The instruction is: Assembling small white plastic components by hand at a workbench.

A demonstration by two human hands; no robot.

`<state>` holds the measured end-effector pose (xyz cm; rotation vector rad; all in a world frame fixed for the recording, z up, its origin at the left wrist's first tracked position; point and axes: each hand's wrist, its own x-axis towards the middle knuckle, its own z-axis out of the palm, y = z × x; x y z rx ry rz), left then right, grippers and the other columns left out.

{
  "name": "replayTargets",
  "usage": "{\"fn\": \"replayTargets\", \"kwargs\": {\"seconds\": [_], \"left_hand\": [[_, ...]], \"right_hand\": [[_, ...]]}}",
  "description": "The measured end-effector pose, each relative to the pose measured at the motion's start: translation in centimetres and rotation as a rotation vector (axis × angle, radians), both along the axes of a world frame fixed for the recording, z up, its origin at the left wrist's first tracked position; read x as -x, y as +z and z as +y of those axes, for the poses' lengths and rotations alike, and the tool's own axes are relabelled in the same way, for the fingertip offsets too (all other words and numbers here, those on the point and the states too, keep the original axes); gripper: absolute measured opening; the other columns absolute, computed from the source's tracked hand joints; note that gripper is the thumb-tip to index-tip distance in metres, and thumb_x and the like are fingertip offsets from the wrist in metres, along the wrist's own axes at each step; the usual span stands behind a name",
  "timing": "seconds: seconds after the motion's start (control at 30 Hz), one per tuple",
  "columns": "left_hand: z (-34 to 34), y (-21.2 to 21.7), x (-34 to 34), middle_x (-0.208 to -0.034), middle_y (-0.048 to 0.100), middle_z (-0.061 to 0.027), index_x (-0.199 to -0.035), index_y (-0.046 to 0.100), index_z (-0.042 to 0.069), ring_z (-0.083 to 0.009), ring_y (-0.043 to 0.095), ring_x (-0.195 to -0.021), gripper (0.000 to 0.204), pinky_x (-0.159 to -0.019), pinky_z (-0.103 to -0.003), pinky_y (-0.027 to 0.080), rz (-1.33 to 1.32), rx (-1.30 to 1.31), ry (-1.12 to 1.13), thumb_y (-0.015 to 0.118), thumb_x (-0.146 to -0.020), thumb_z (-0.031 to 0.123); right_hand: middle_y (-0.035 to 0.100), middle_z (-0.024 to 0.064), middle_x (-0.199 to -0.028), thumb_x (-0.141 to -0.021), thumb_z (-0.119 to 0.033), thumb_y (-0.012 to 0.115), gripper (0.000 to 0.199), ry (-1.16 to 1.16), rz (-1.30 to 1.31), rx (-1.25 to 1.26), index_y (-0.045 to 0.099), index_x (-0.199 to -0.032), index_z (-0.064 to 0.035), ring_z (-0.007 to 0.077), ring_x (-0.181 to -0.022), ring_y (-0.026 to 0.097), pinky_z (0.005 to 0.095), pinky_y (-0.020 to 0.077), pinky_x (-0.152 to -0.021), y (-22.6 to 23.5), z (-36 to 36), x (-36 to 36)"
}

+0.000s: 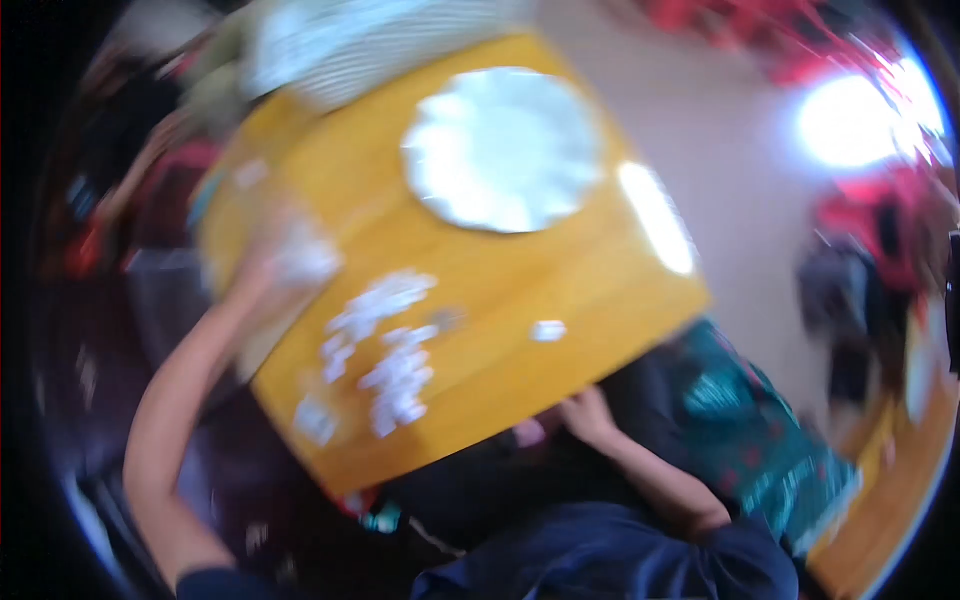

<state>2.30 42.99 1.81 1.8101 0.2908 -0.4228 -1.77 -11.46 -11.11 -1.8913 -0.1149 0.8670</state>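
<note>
My left hand (268,258) reaches over the left edge of the wooden table (480,285), smeared by motion. At its fingers is a whitish, see-through thing (310,258), too blurred to name, which the hand seems to grip. Small white pieces (400,375) lie in a loose heap just to its right and nearer me. One more white piece (548,330) sits apart, toward the front edge. My right hand (590,416) is low at the table's front edge, its fingers blurred and partly hidden. Beside it shows a small pink thing (530,432).
A large white scalloped dish (500,150) stands at the far side. Beyond it is a pale striped cloth or garment (350,45). A green shiny bag (750,430) is at the right of my lap. Another person's arm (140,175) shows at far left.
</note>
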Motion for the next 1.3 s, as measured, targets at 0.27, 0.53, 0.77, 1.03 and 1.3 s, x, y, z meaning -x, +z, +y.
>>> {"fn": "replayTargets", "kwargs": {"seconds": [0.27, 0.53, 0.77, 1.03, 1.3], "left_hand": [[-1.0, -0.2, -0.3, -0.142, 0.049, -0.0168, -0.153, 0.033, 0.001, -0.0291, 0.045, -0.134, 0.056, -0.117, -0.039, 0.03, -0.536, -1.041, -0.206, 0.05, -0.1, 0.012], [5.8, -2.8, 0.1, -0.153, 0.041, -0.0247, -0.151, 0.037, -0.004, -0.0376, 0.039, -0.143, 0.052, -0.12, -0.043, 0.027, -0.341, -0.98, -0.171, 0.046, -0.103, 0.015], [3.2, 3.2, -2.2, -0.138, 0.057, -0.0243, -0.141, 0.049, -0.003, -0.0389, 0.053, -0.13, 0.044, -0.111, -0.044, 0.039, -0.234, -1.152, -0.283, 0.049, -0.105, 0.022], [9.6, 11.2, 2.6, -0.116, 0.064, -0.0139, -0.133, 0.052, -0.003, -0.0291, 0.061, -0.108, 0.038, -0.094, -0.037, 0.047, -0.465, -0.979, 0.243, 0.043, -0.109, 0.025], [-23.6, 19.6, 3.2, -0.079, 0.057, 0.008, -0.108, 0.062, 0.016, 0.0023, 0.045, -0.052, 0.014, -0.039, -0.014, 0.031, -0.527, -0.023, 0.869, 0.054, -0.104, 0.026]], "right_hand": [[0.073, 0.0129, -0.09, -0.1, -0.026, 0.06, 0.025, -0.064, 0.008, -0.201, 0.071, -0.102, -0.0035, 0.0238, -0.083, 0.071, 0.0368, 0.0547, -0.076, 0.9, 0.5, -1.4], [0.072, 0.0125, -0.09, -0.1, -0.022, 0.06, 0.024, -0.055, -0.006, -0.285, 0.069, -0.096, -0.0008, 0.0244, -0.087, 0.071, 0.0367, 0.0544, -0.079, 1.4, 0.4, -0.9], [0.07, 0.0088, -0.084, -0.1, -0.019, 0.058, 0.022, -0.103, 0.026, -0.372, 0.069, -0.093, -0.0014, 0.0174, -0.079, 0.068, 0.0327, 0.0537, -0.075, 2.5, 0.1, -1.1], [0.068, 0.0012, -0.092, -0.105, -0.023, 0.053, 0.024, -0.381, 0.461, -0.837, 0.066, -0.097, -0.004, 0.0077, -0.073, 0.059, 0.0229, 0.0497, -0.067, 8.9, 0.9, -2.4], [0.07, 0.0106, -0.11, -0.107, -0.035, 0.046, 0.037, -0.428, 0.721, -1.141, 0.064, -0.113, -0.0036, 0.0194, -0.099, 0.069, 0.0318, 0.0566, -0.087, 18.0, 1.5, -1.6]]}}
